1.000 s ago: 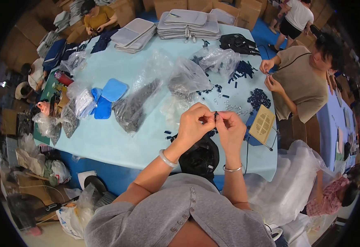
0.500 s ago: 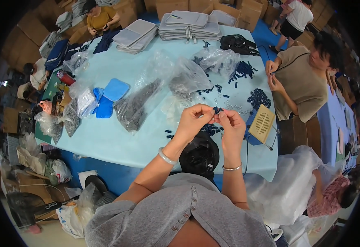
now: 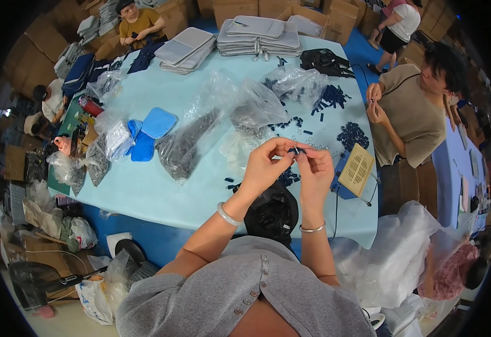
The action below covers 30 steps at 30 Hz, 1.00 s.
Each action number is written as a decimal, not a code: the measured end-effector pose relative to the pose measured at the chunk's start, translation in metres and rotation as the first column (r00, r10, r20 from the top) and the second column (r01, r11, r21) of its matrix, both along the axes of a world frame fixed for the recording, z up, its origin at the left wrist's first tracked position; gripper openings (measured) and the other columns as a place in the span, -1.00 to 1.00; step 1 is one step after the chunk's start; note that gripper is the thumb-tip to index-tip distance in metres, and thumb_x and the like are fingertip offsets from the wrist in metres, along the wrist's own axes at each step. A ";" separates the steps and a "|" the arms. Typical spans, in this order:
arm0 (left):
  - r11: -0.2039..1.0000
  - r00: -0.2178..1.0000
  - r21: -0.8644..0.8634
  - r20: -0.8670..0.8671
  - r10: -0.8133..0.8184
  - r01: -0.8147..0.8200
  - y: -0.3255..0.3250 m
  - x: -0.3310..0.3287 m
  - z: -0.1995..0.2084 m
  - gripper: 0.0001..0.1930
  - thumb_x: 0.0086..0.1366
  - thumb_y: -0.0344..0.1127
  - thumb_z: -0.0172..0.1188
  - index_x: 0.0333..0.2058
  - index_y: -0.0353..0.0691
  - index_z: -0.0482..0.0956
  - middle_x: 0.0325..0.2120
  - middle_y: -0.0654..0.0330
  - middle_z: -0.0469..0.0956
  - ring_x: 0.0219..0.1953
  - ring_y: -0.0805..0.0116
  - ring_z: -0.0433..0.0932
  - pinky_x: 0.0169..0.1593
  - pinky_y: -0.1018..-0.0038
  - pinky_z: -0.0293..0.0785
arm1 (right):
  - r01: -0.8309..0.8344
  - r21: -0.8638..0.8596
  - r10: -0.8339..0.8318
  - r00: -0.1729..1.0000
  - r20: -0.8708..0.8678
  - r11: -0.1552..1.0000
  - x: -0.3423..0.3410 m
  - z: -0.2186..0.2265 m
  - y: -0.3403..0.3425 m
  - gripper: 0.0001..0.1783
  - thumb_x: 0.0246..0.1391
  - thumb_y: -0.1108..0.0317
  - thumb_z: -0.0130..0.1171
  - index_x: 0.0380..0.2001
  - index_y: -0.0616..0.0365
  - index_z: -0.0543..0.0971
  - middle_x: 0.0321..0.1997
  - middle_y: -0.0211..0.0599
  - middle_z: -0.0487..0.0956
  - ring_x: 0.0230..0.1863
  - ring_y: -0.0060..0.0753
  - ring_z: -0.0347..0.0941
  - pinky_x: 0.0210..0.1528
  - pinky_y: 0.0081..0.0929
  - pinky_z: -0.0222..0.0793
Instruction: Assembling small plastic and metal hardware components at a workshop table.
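Over the near part of the table, my left hand (image 3: pixel 266 164) and my right hand (image 3: pixel 315 169) meet fingertip to fingertip. Both pinch a small dark blue strap piece (image 3: pixel 296 150), bent between the thumbs and forefingers; a tiny shiny bit shows at it, too small to name. Below my hands lie loose dark blue pieces (image 3: pixel 288 176), partly covered by my fingers. A black bag (image 3: pixel 272 210) stands at the table edge between my forearms. To the right of my right hand is a blue box with a beige perforated panel (image 3: pixel 356 169).
The pale blue table (image 3: pixel 200 199) bears clear bags of dark small parts (image 3: pixel 186 149), blue pouches (image 3: pixel 157 123), stacked grey cases (image 3: pixel 257 39) and a heap of dark blue pieces (image 3: pixel 332 96). A co-worker (image 3: pixel 408 106) handles something small at the right; another (image 3: pixel 139 25) sits far left.
My hands stay together, with small shifts of the fingers and a slight turn of the right wrist. The blue piece now shows more bent. The far-left co-worker's head has lifted.
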<state>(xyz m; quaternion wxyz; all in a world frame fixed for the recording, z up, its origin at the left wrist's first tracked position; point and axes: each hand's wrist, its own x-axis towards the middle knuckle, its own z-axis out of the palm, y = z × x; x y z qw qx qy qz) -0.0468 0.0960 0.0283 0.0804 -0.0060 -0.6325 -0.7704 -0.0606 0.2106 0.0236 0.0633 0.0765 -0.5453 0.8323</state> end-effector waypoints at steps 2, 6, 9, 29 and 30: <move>1.000 0.999 0.003 -0.018 0.029 -0.029 0.002 0.000 -0.001 -0.82 0.15 -0.53 0.12 -0.23 -0.33 0.50 -0.40 0.29 0.51 -0.33 0.60 0.47 -0.27 0.64 0.48 | 0.012 -0.003 -0.012 1.000 -0.004 1.000 0.000 0.000 -0.001 -0.87 0.00 0.68 0.04 -0.41 0.24 0.38 -0.19 -0.17 0.54 -0.29 -0.65 0.41 -0.26 -0.75 0.33; 0.997 0.996 -0.032 -0.054 0.068 -0.070 0.003 -0.001 0.001 -0.84 0.14 -0.52 0.14 -0.26 -0.33 0.52 -0.43 0.28 0.52 -0.36 0.61 0.48 -0.33 0.68 0.46 | 0.016 -0.008 -0.017 0.999 -0.033 1.000 -0.001 -0.005 -0.002 -0.86 -0.01 0.68 0.07 -0.40 0.23 0.40 -0.21 -0.19 0.54 -0.29 -0.63 0.42 -0.25 -0.72 0.35; 0.998 0.997 0.019 -0.045 0.059 -0.058 0.000 0.000 0.000 -0.88 0.15 -0.51 0.15 -0.30 -0.34 0.52 -0.46 0.28 0.52 -0.37 0.61 0.49 -0.33 0.67 0.46 | -0.021 -0.061 0.022 1.000 0.018 0.998 -0.003 -0.007 0.000 -0.89 0.01 0.62 0.08 -0.38 0.23 0.41 -0.23 -0.20 0.54 -0.30 -0.59 0.43 -0.23 -0.66 0.37; 0.945 0.998 0.326 0.059 -0.013 -0.007 -0.008 0.006 -0.002 -0.90 0.21 -0.46 0.11 -0.30 -0.31 0.43 -0.43 0.22 0.52 -0.37 0.48 0.53 -0.29 0.59 0.48 | -0.022 -0.519 0.176 0.952 0.249 0.854 -0.009 -0.003 0.005 -0.83 0.12 0.43 0.06 -0.20 0.16 0.42 -0.34 -0.31 0.49 -0.34 -0.54 0.43 -0.33 -0.68 0.33; 0.942 0.998 0.335 0.060 -0.006 -0.015 -0.009 0.006 -0.001 -0.90 0.21 -0.45 0.11 -0.30 -0.30 0.43 -0.42 0.22 0.52 -0.37 0.47 0.53 -0.29 0.58 0.48 | -0.115 -0.525 0.265 0.939 0.219 0.843 -0.011 -0.009 0.010 -0.85 0.12 0.43 0.05 -0.22 0.16 0.41 -0.33 -0.30 0.49 -0.35 -0.54 0.42 -0.33 -0.68 0.33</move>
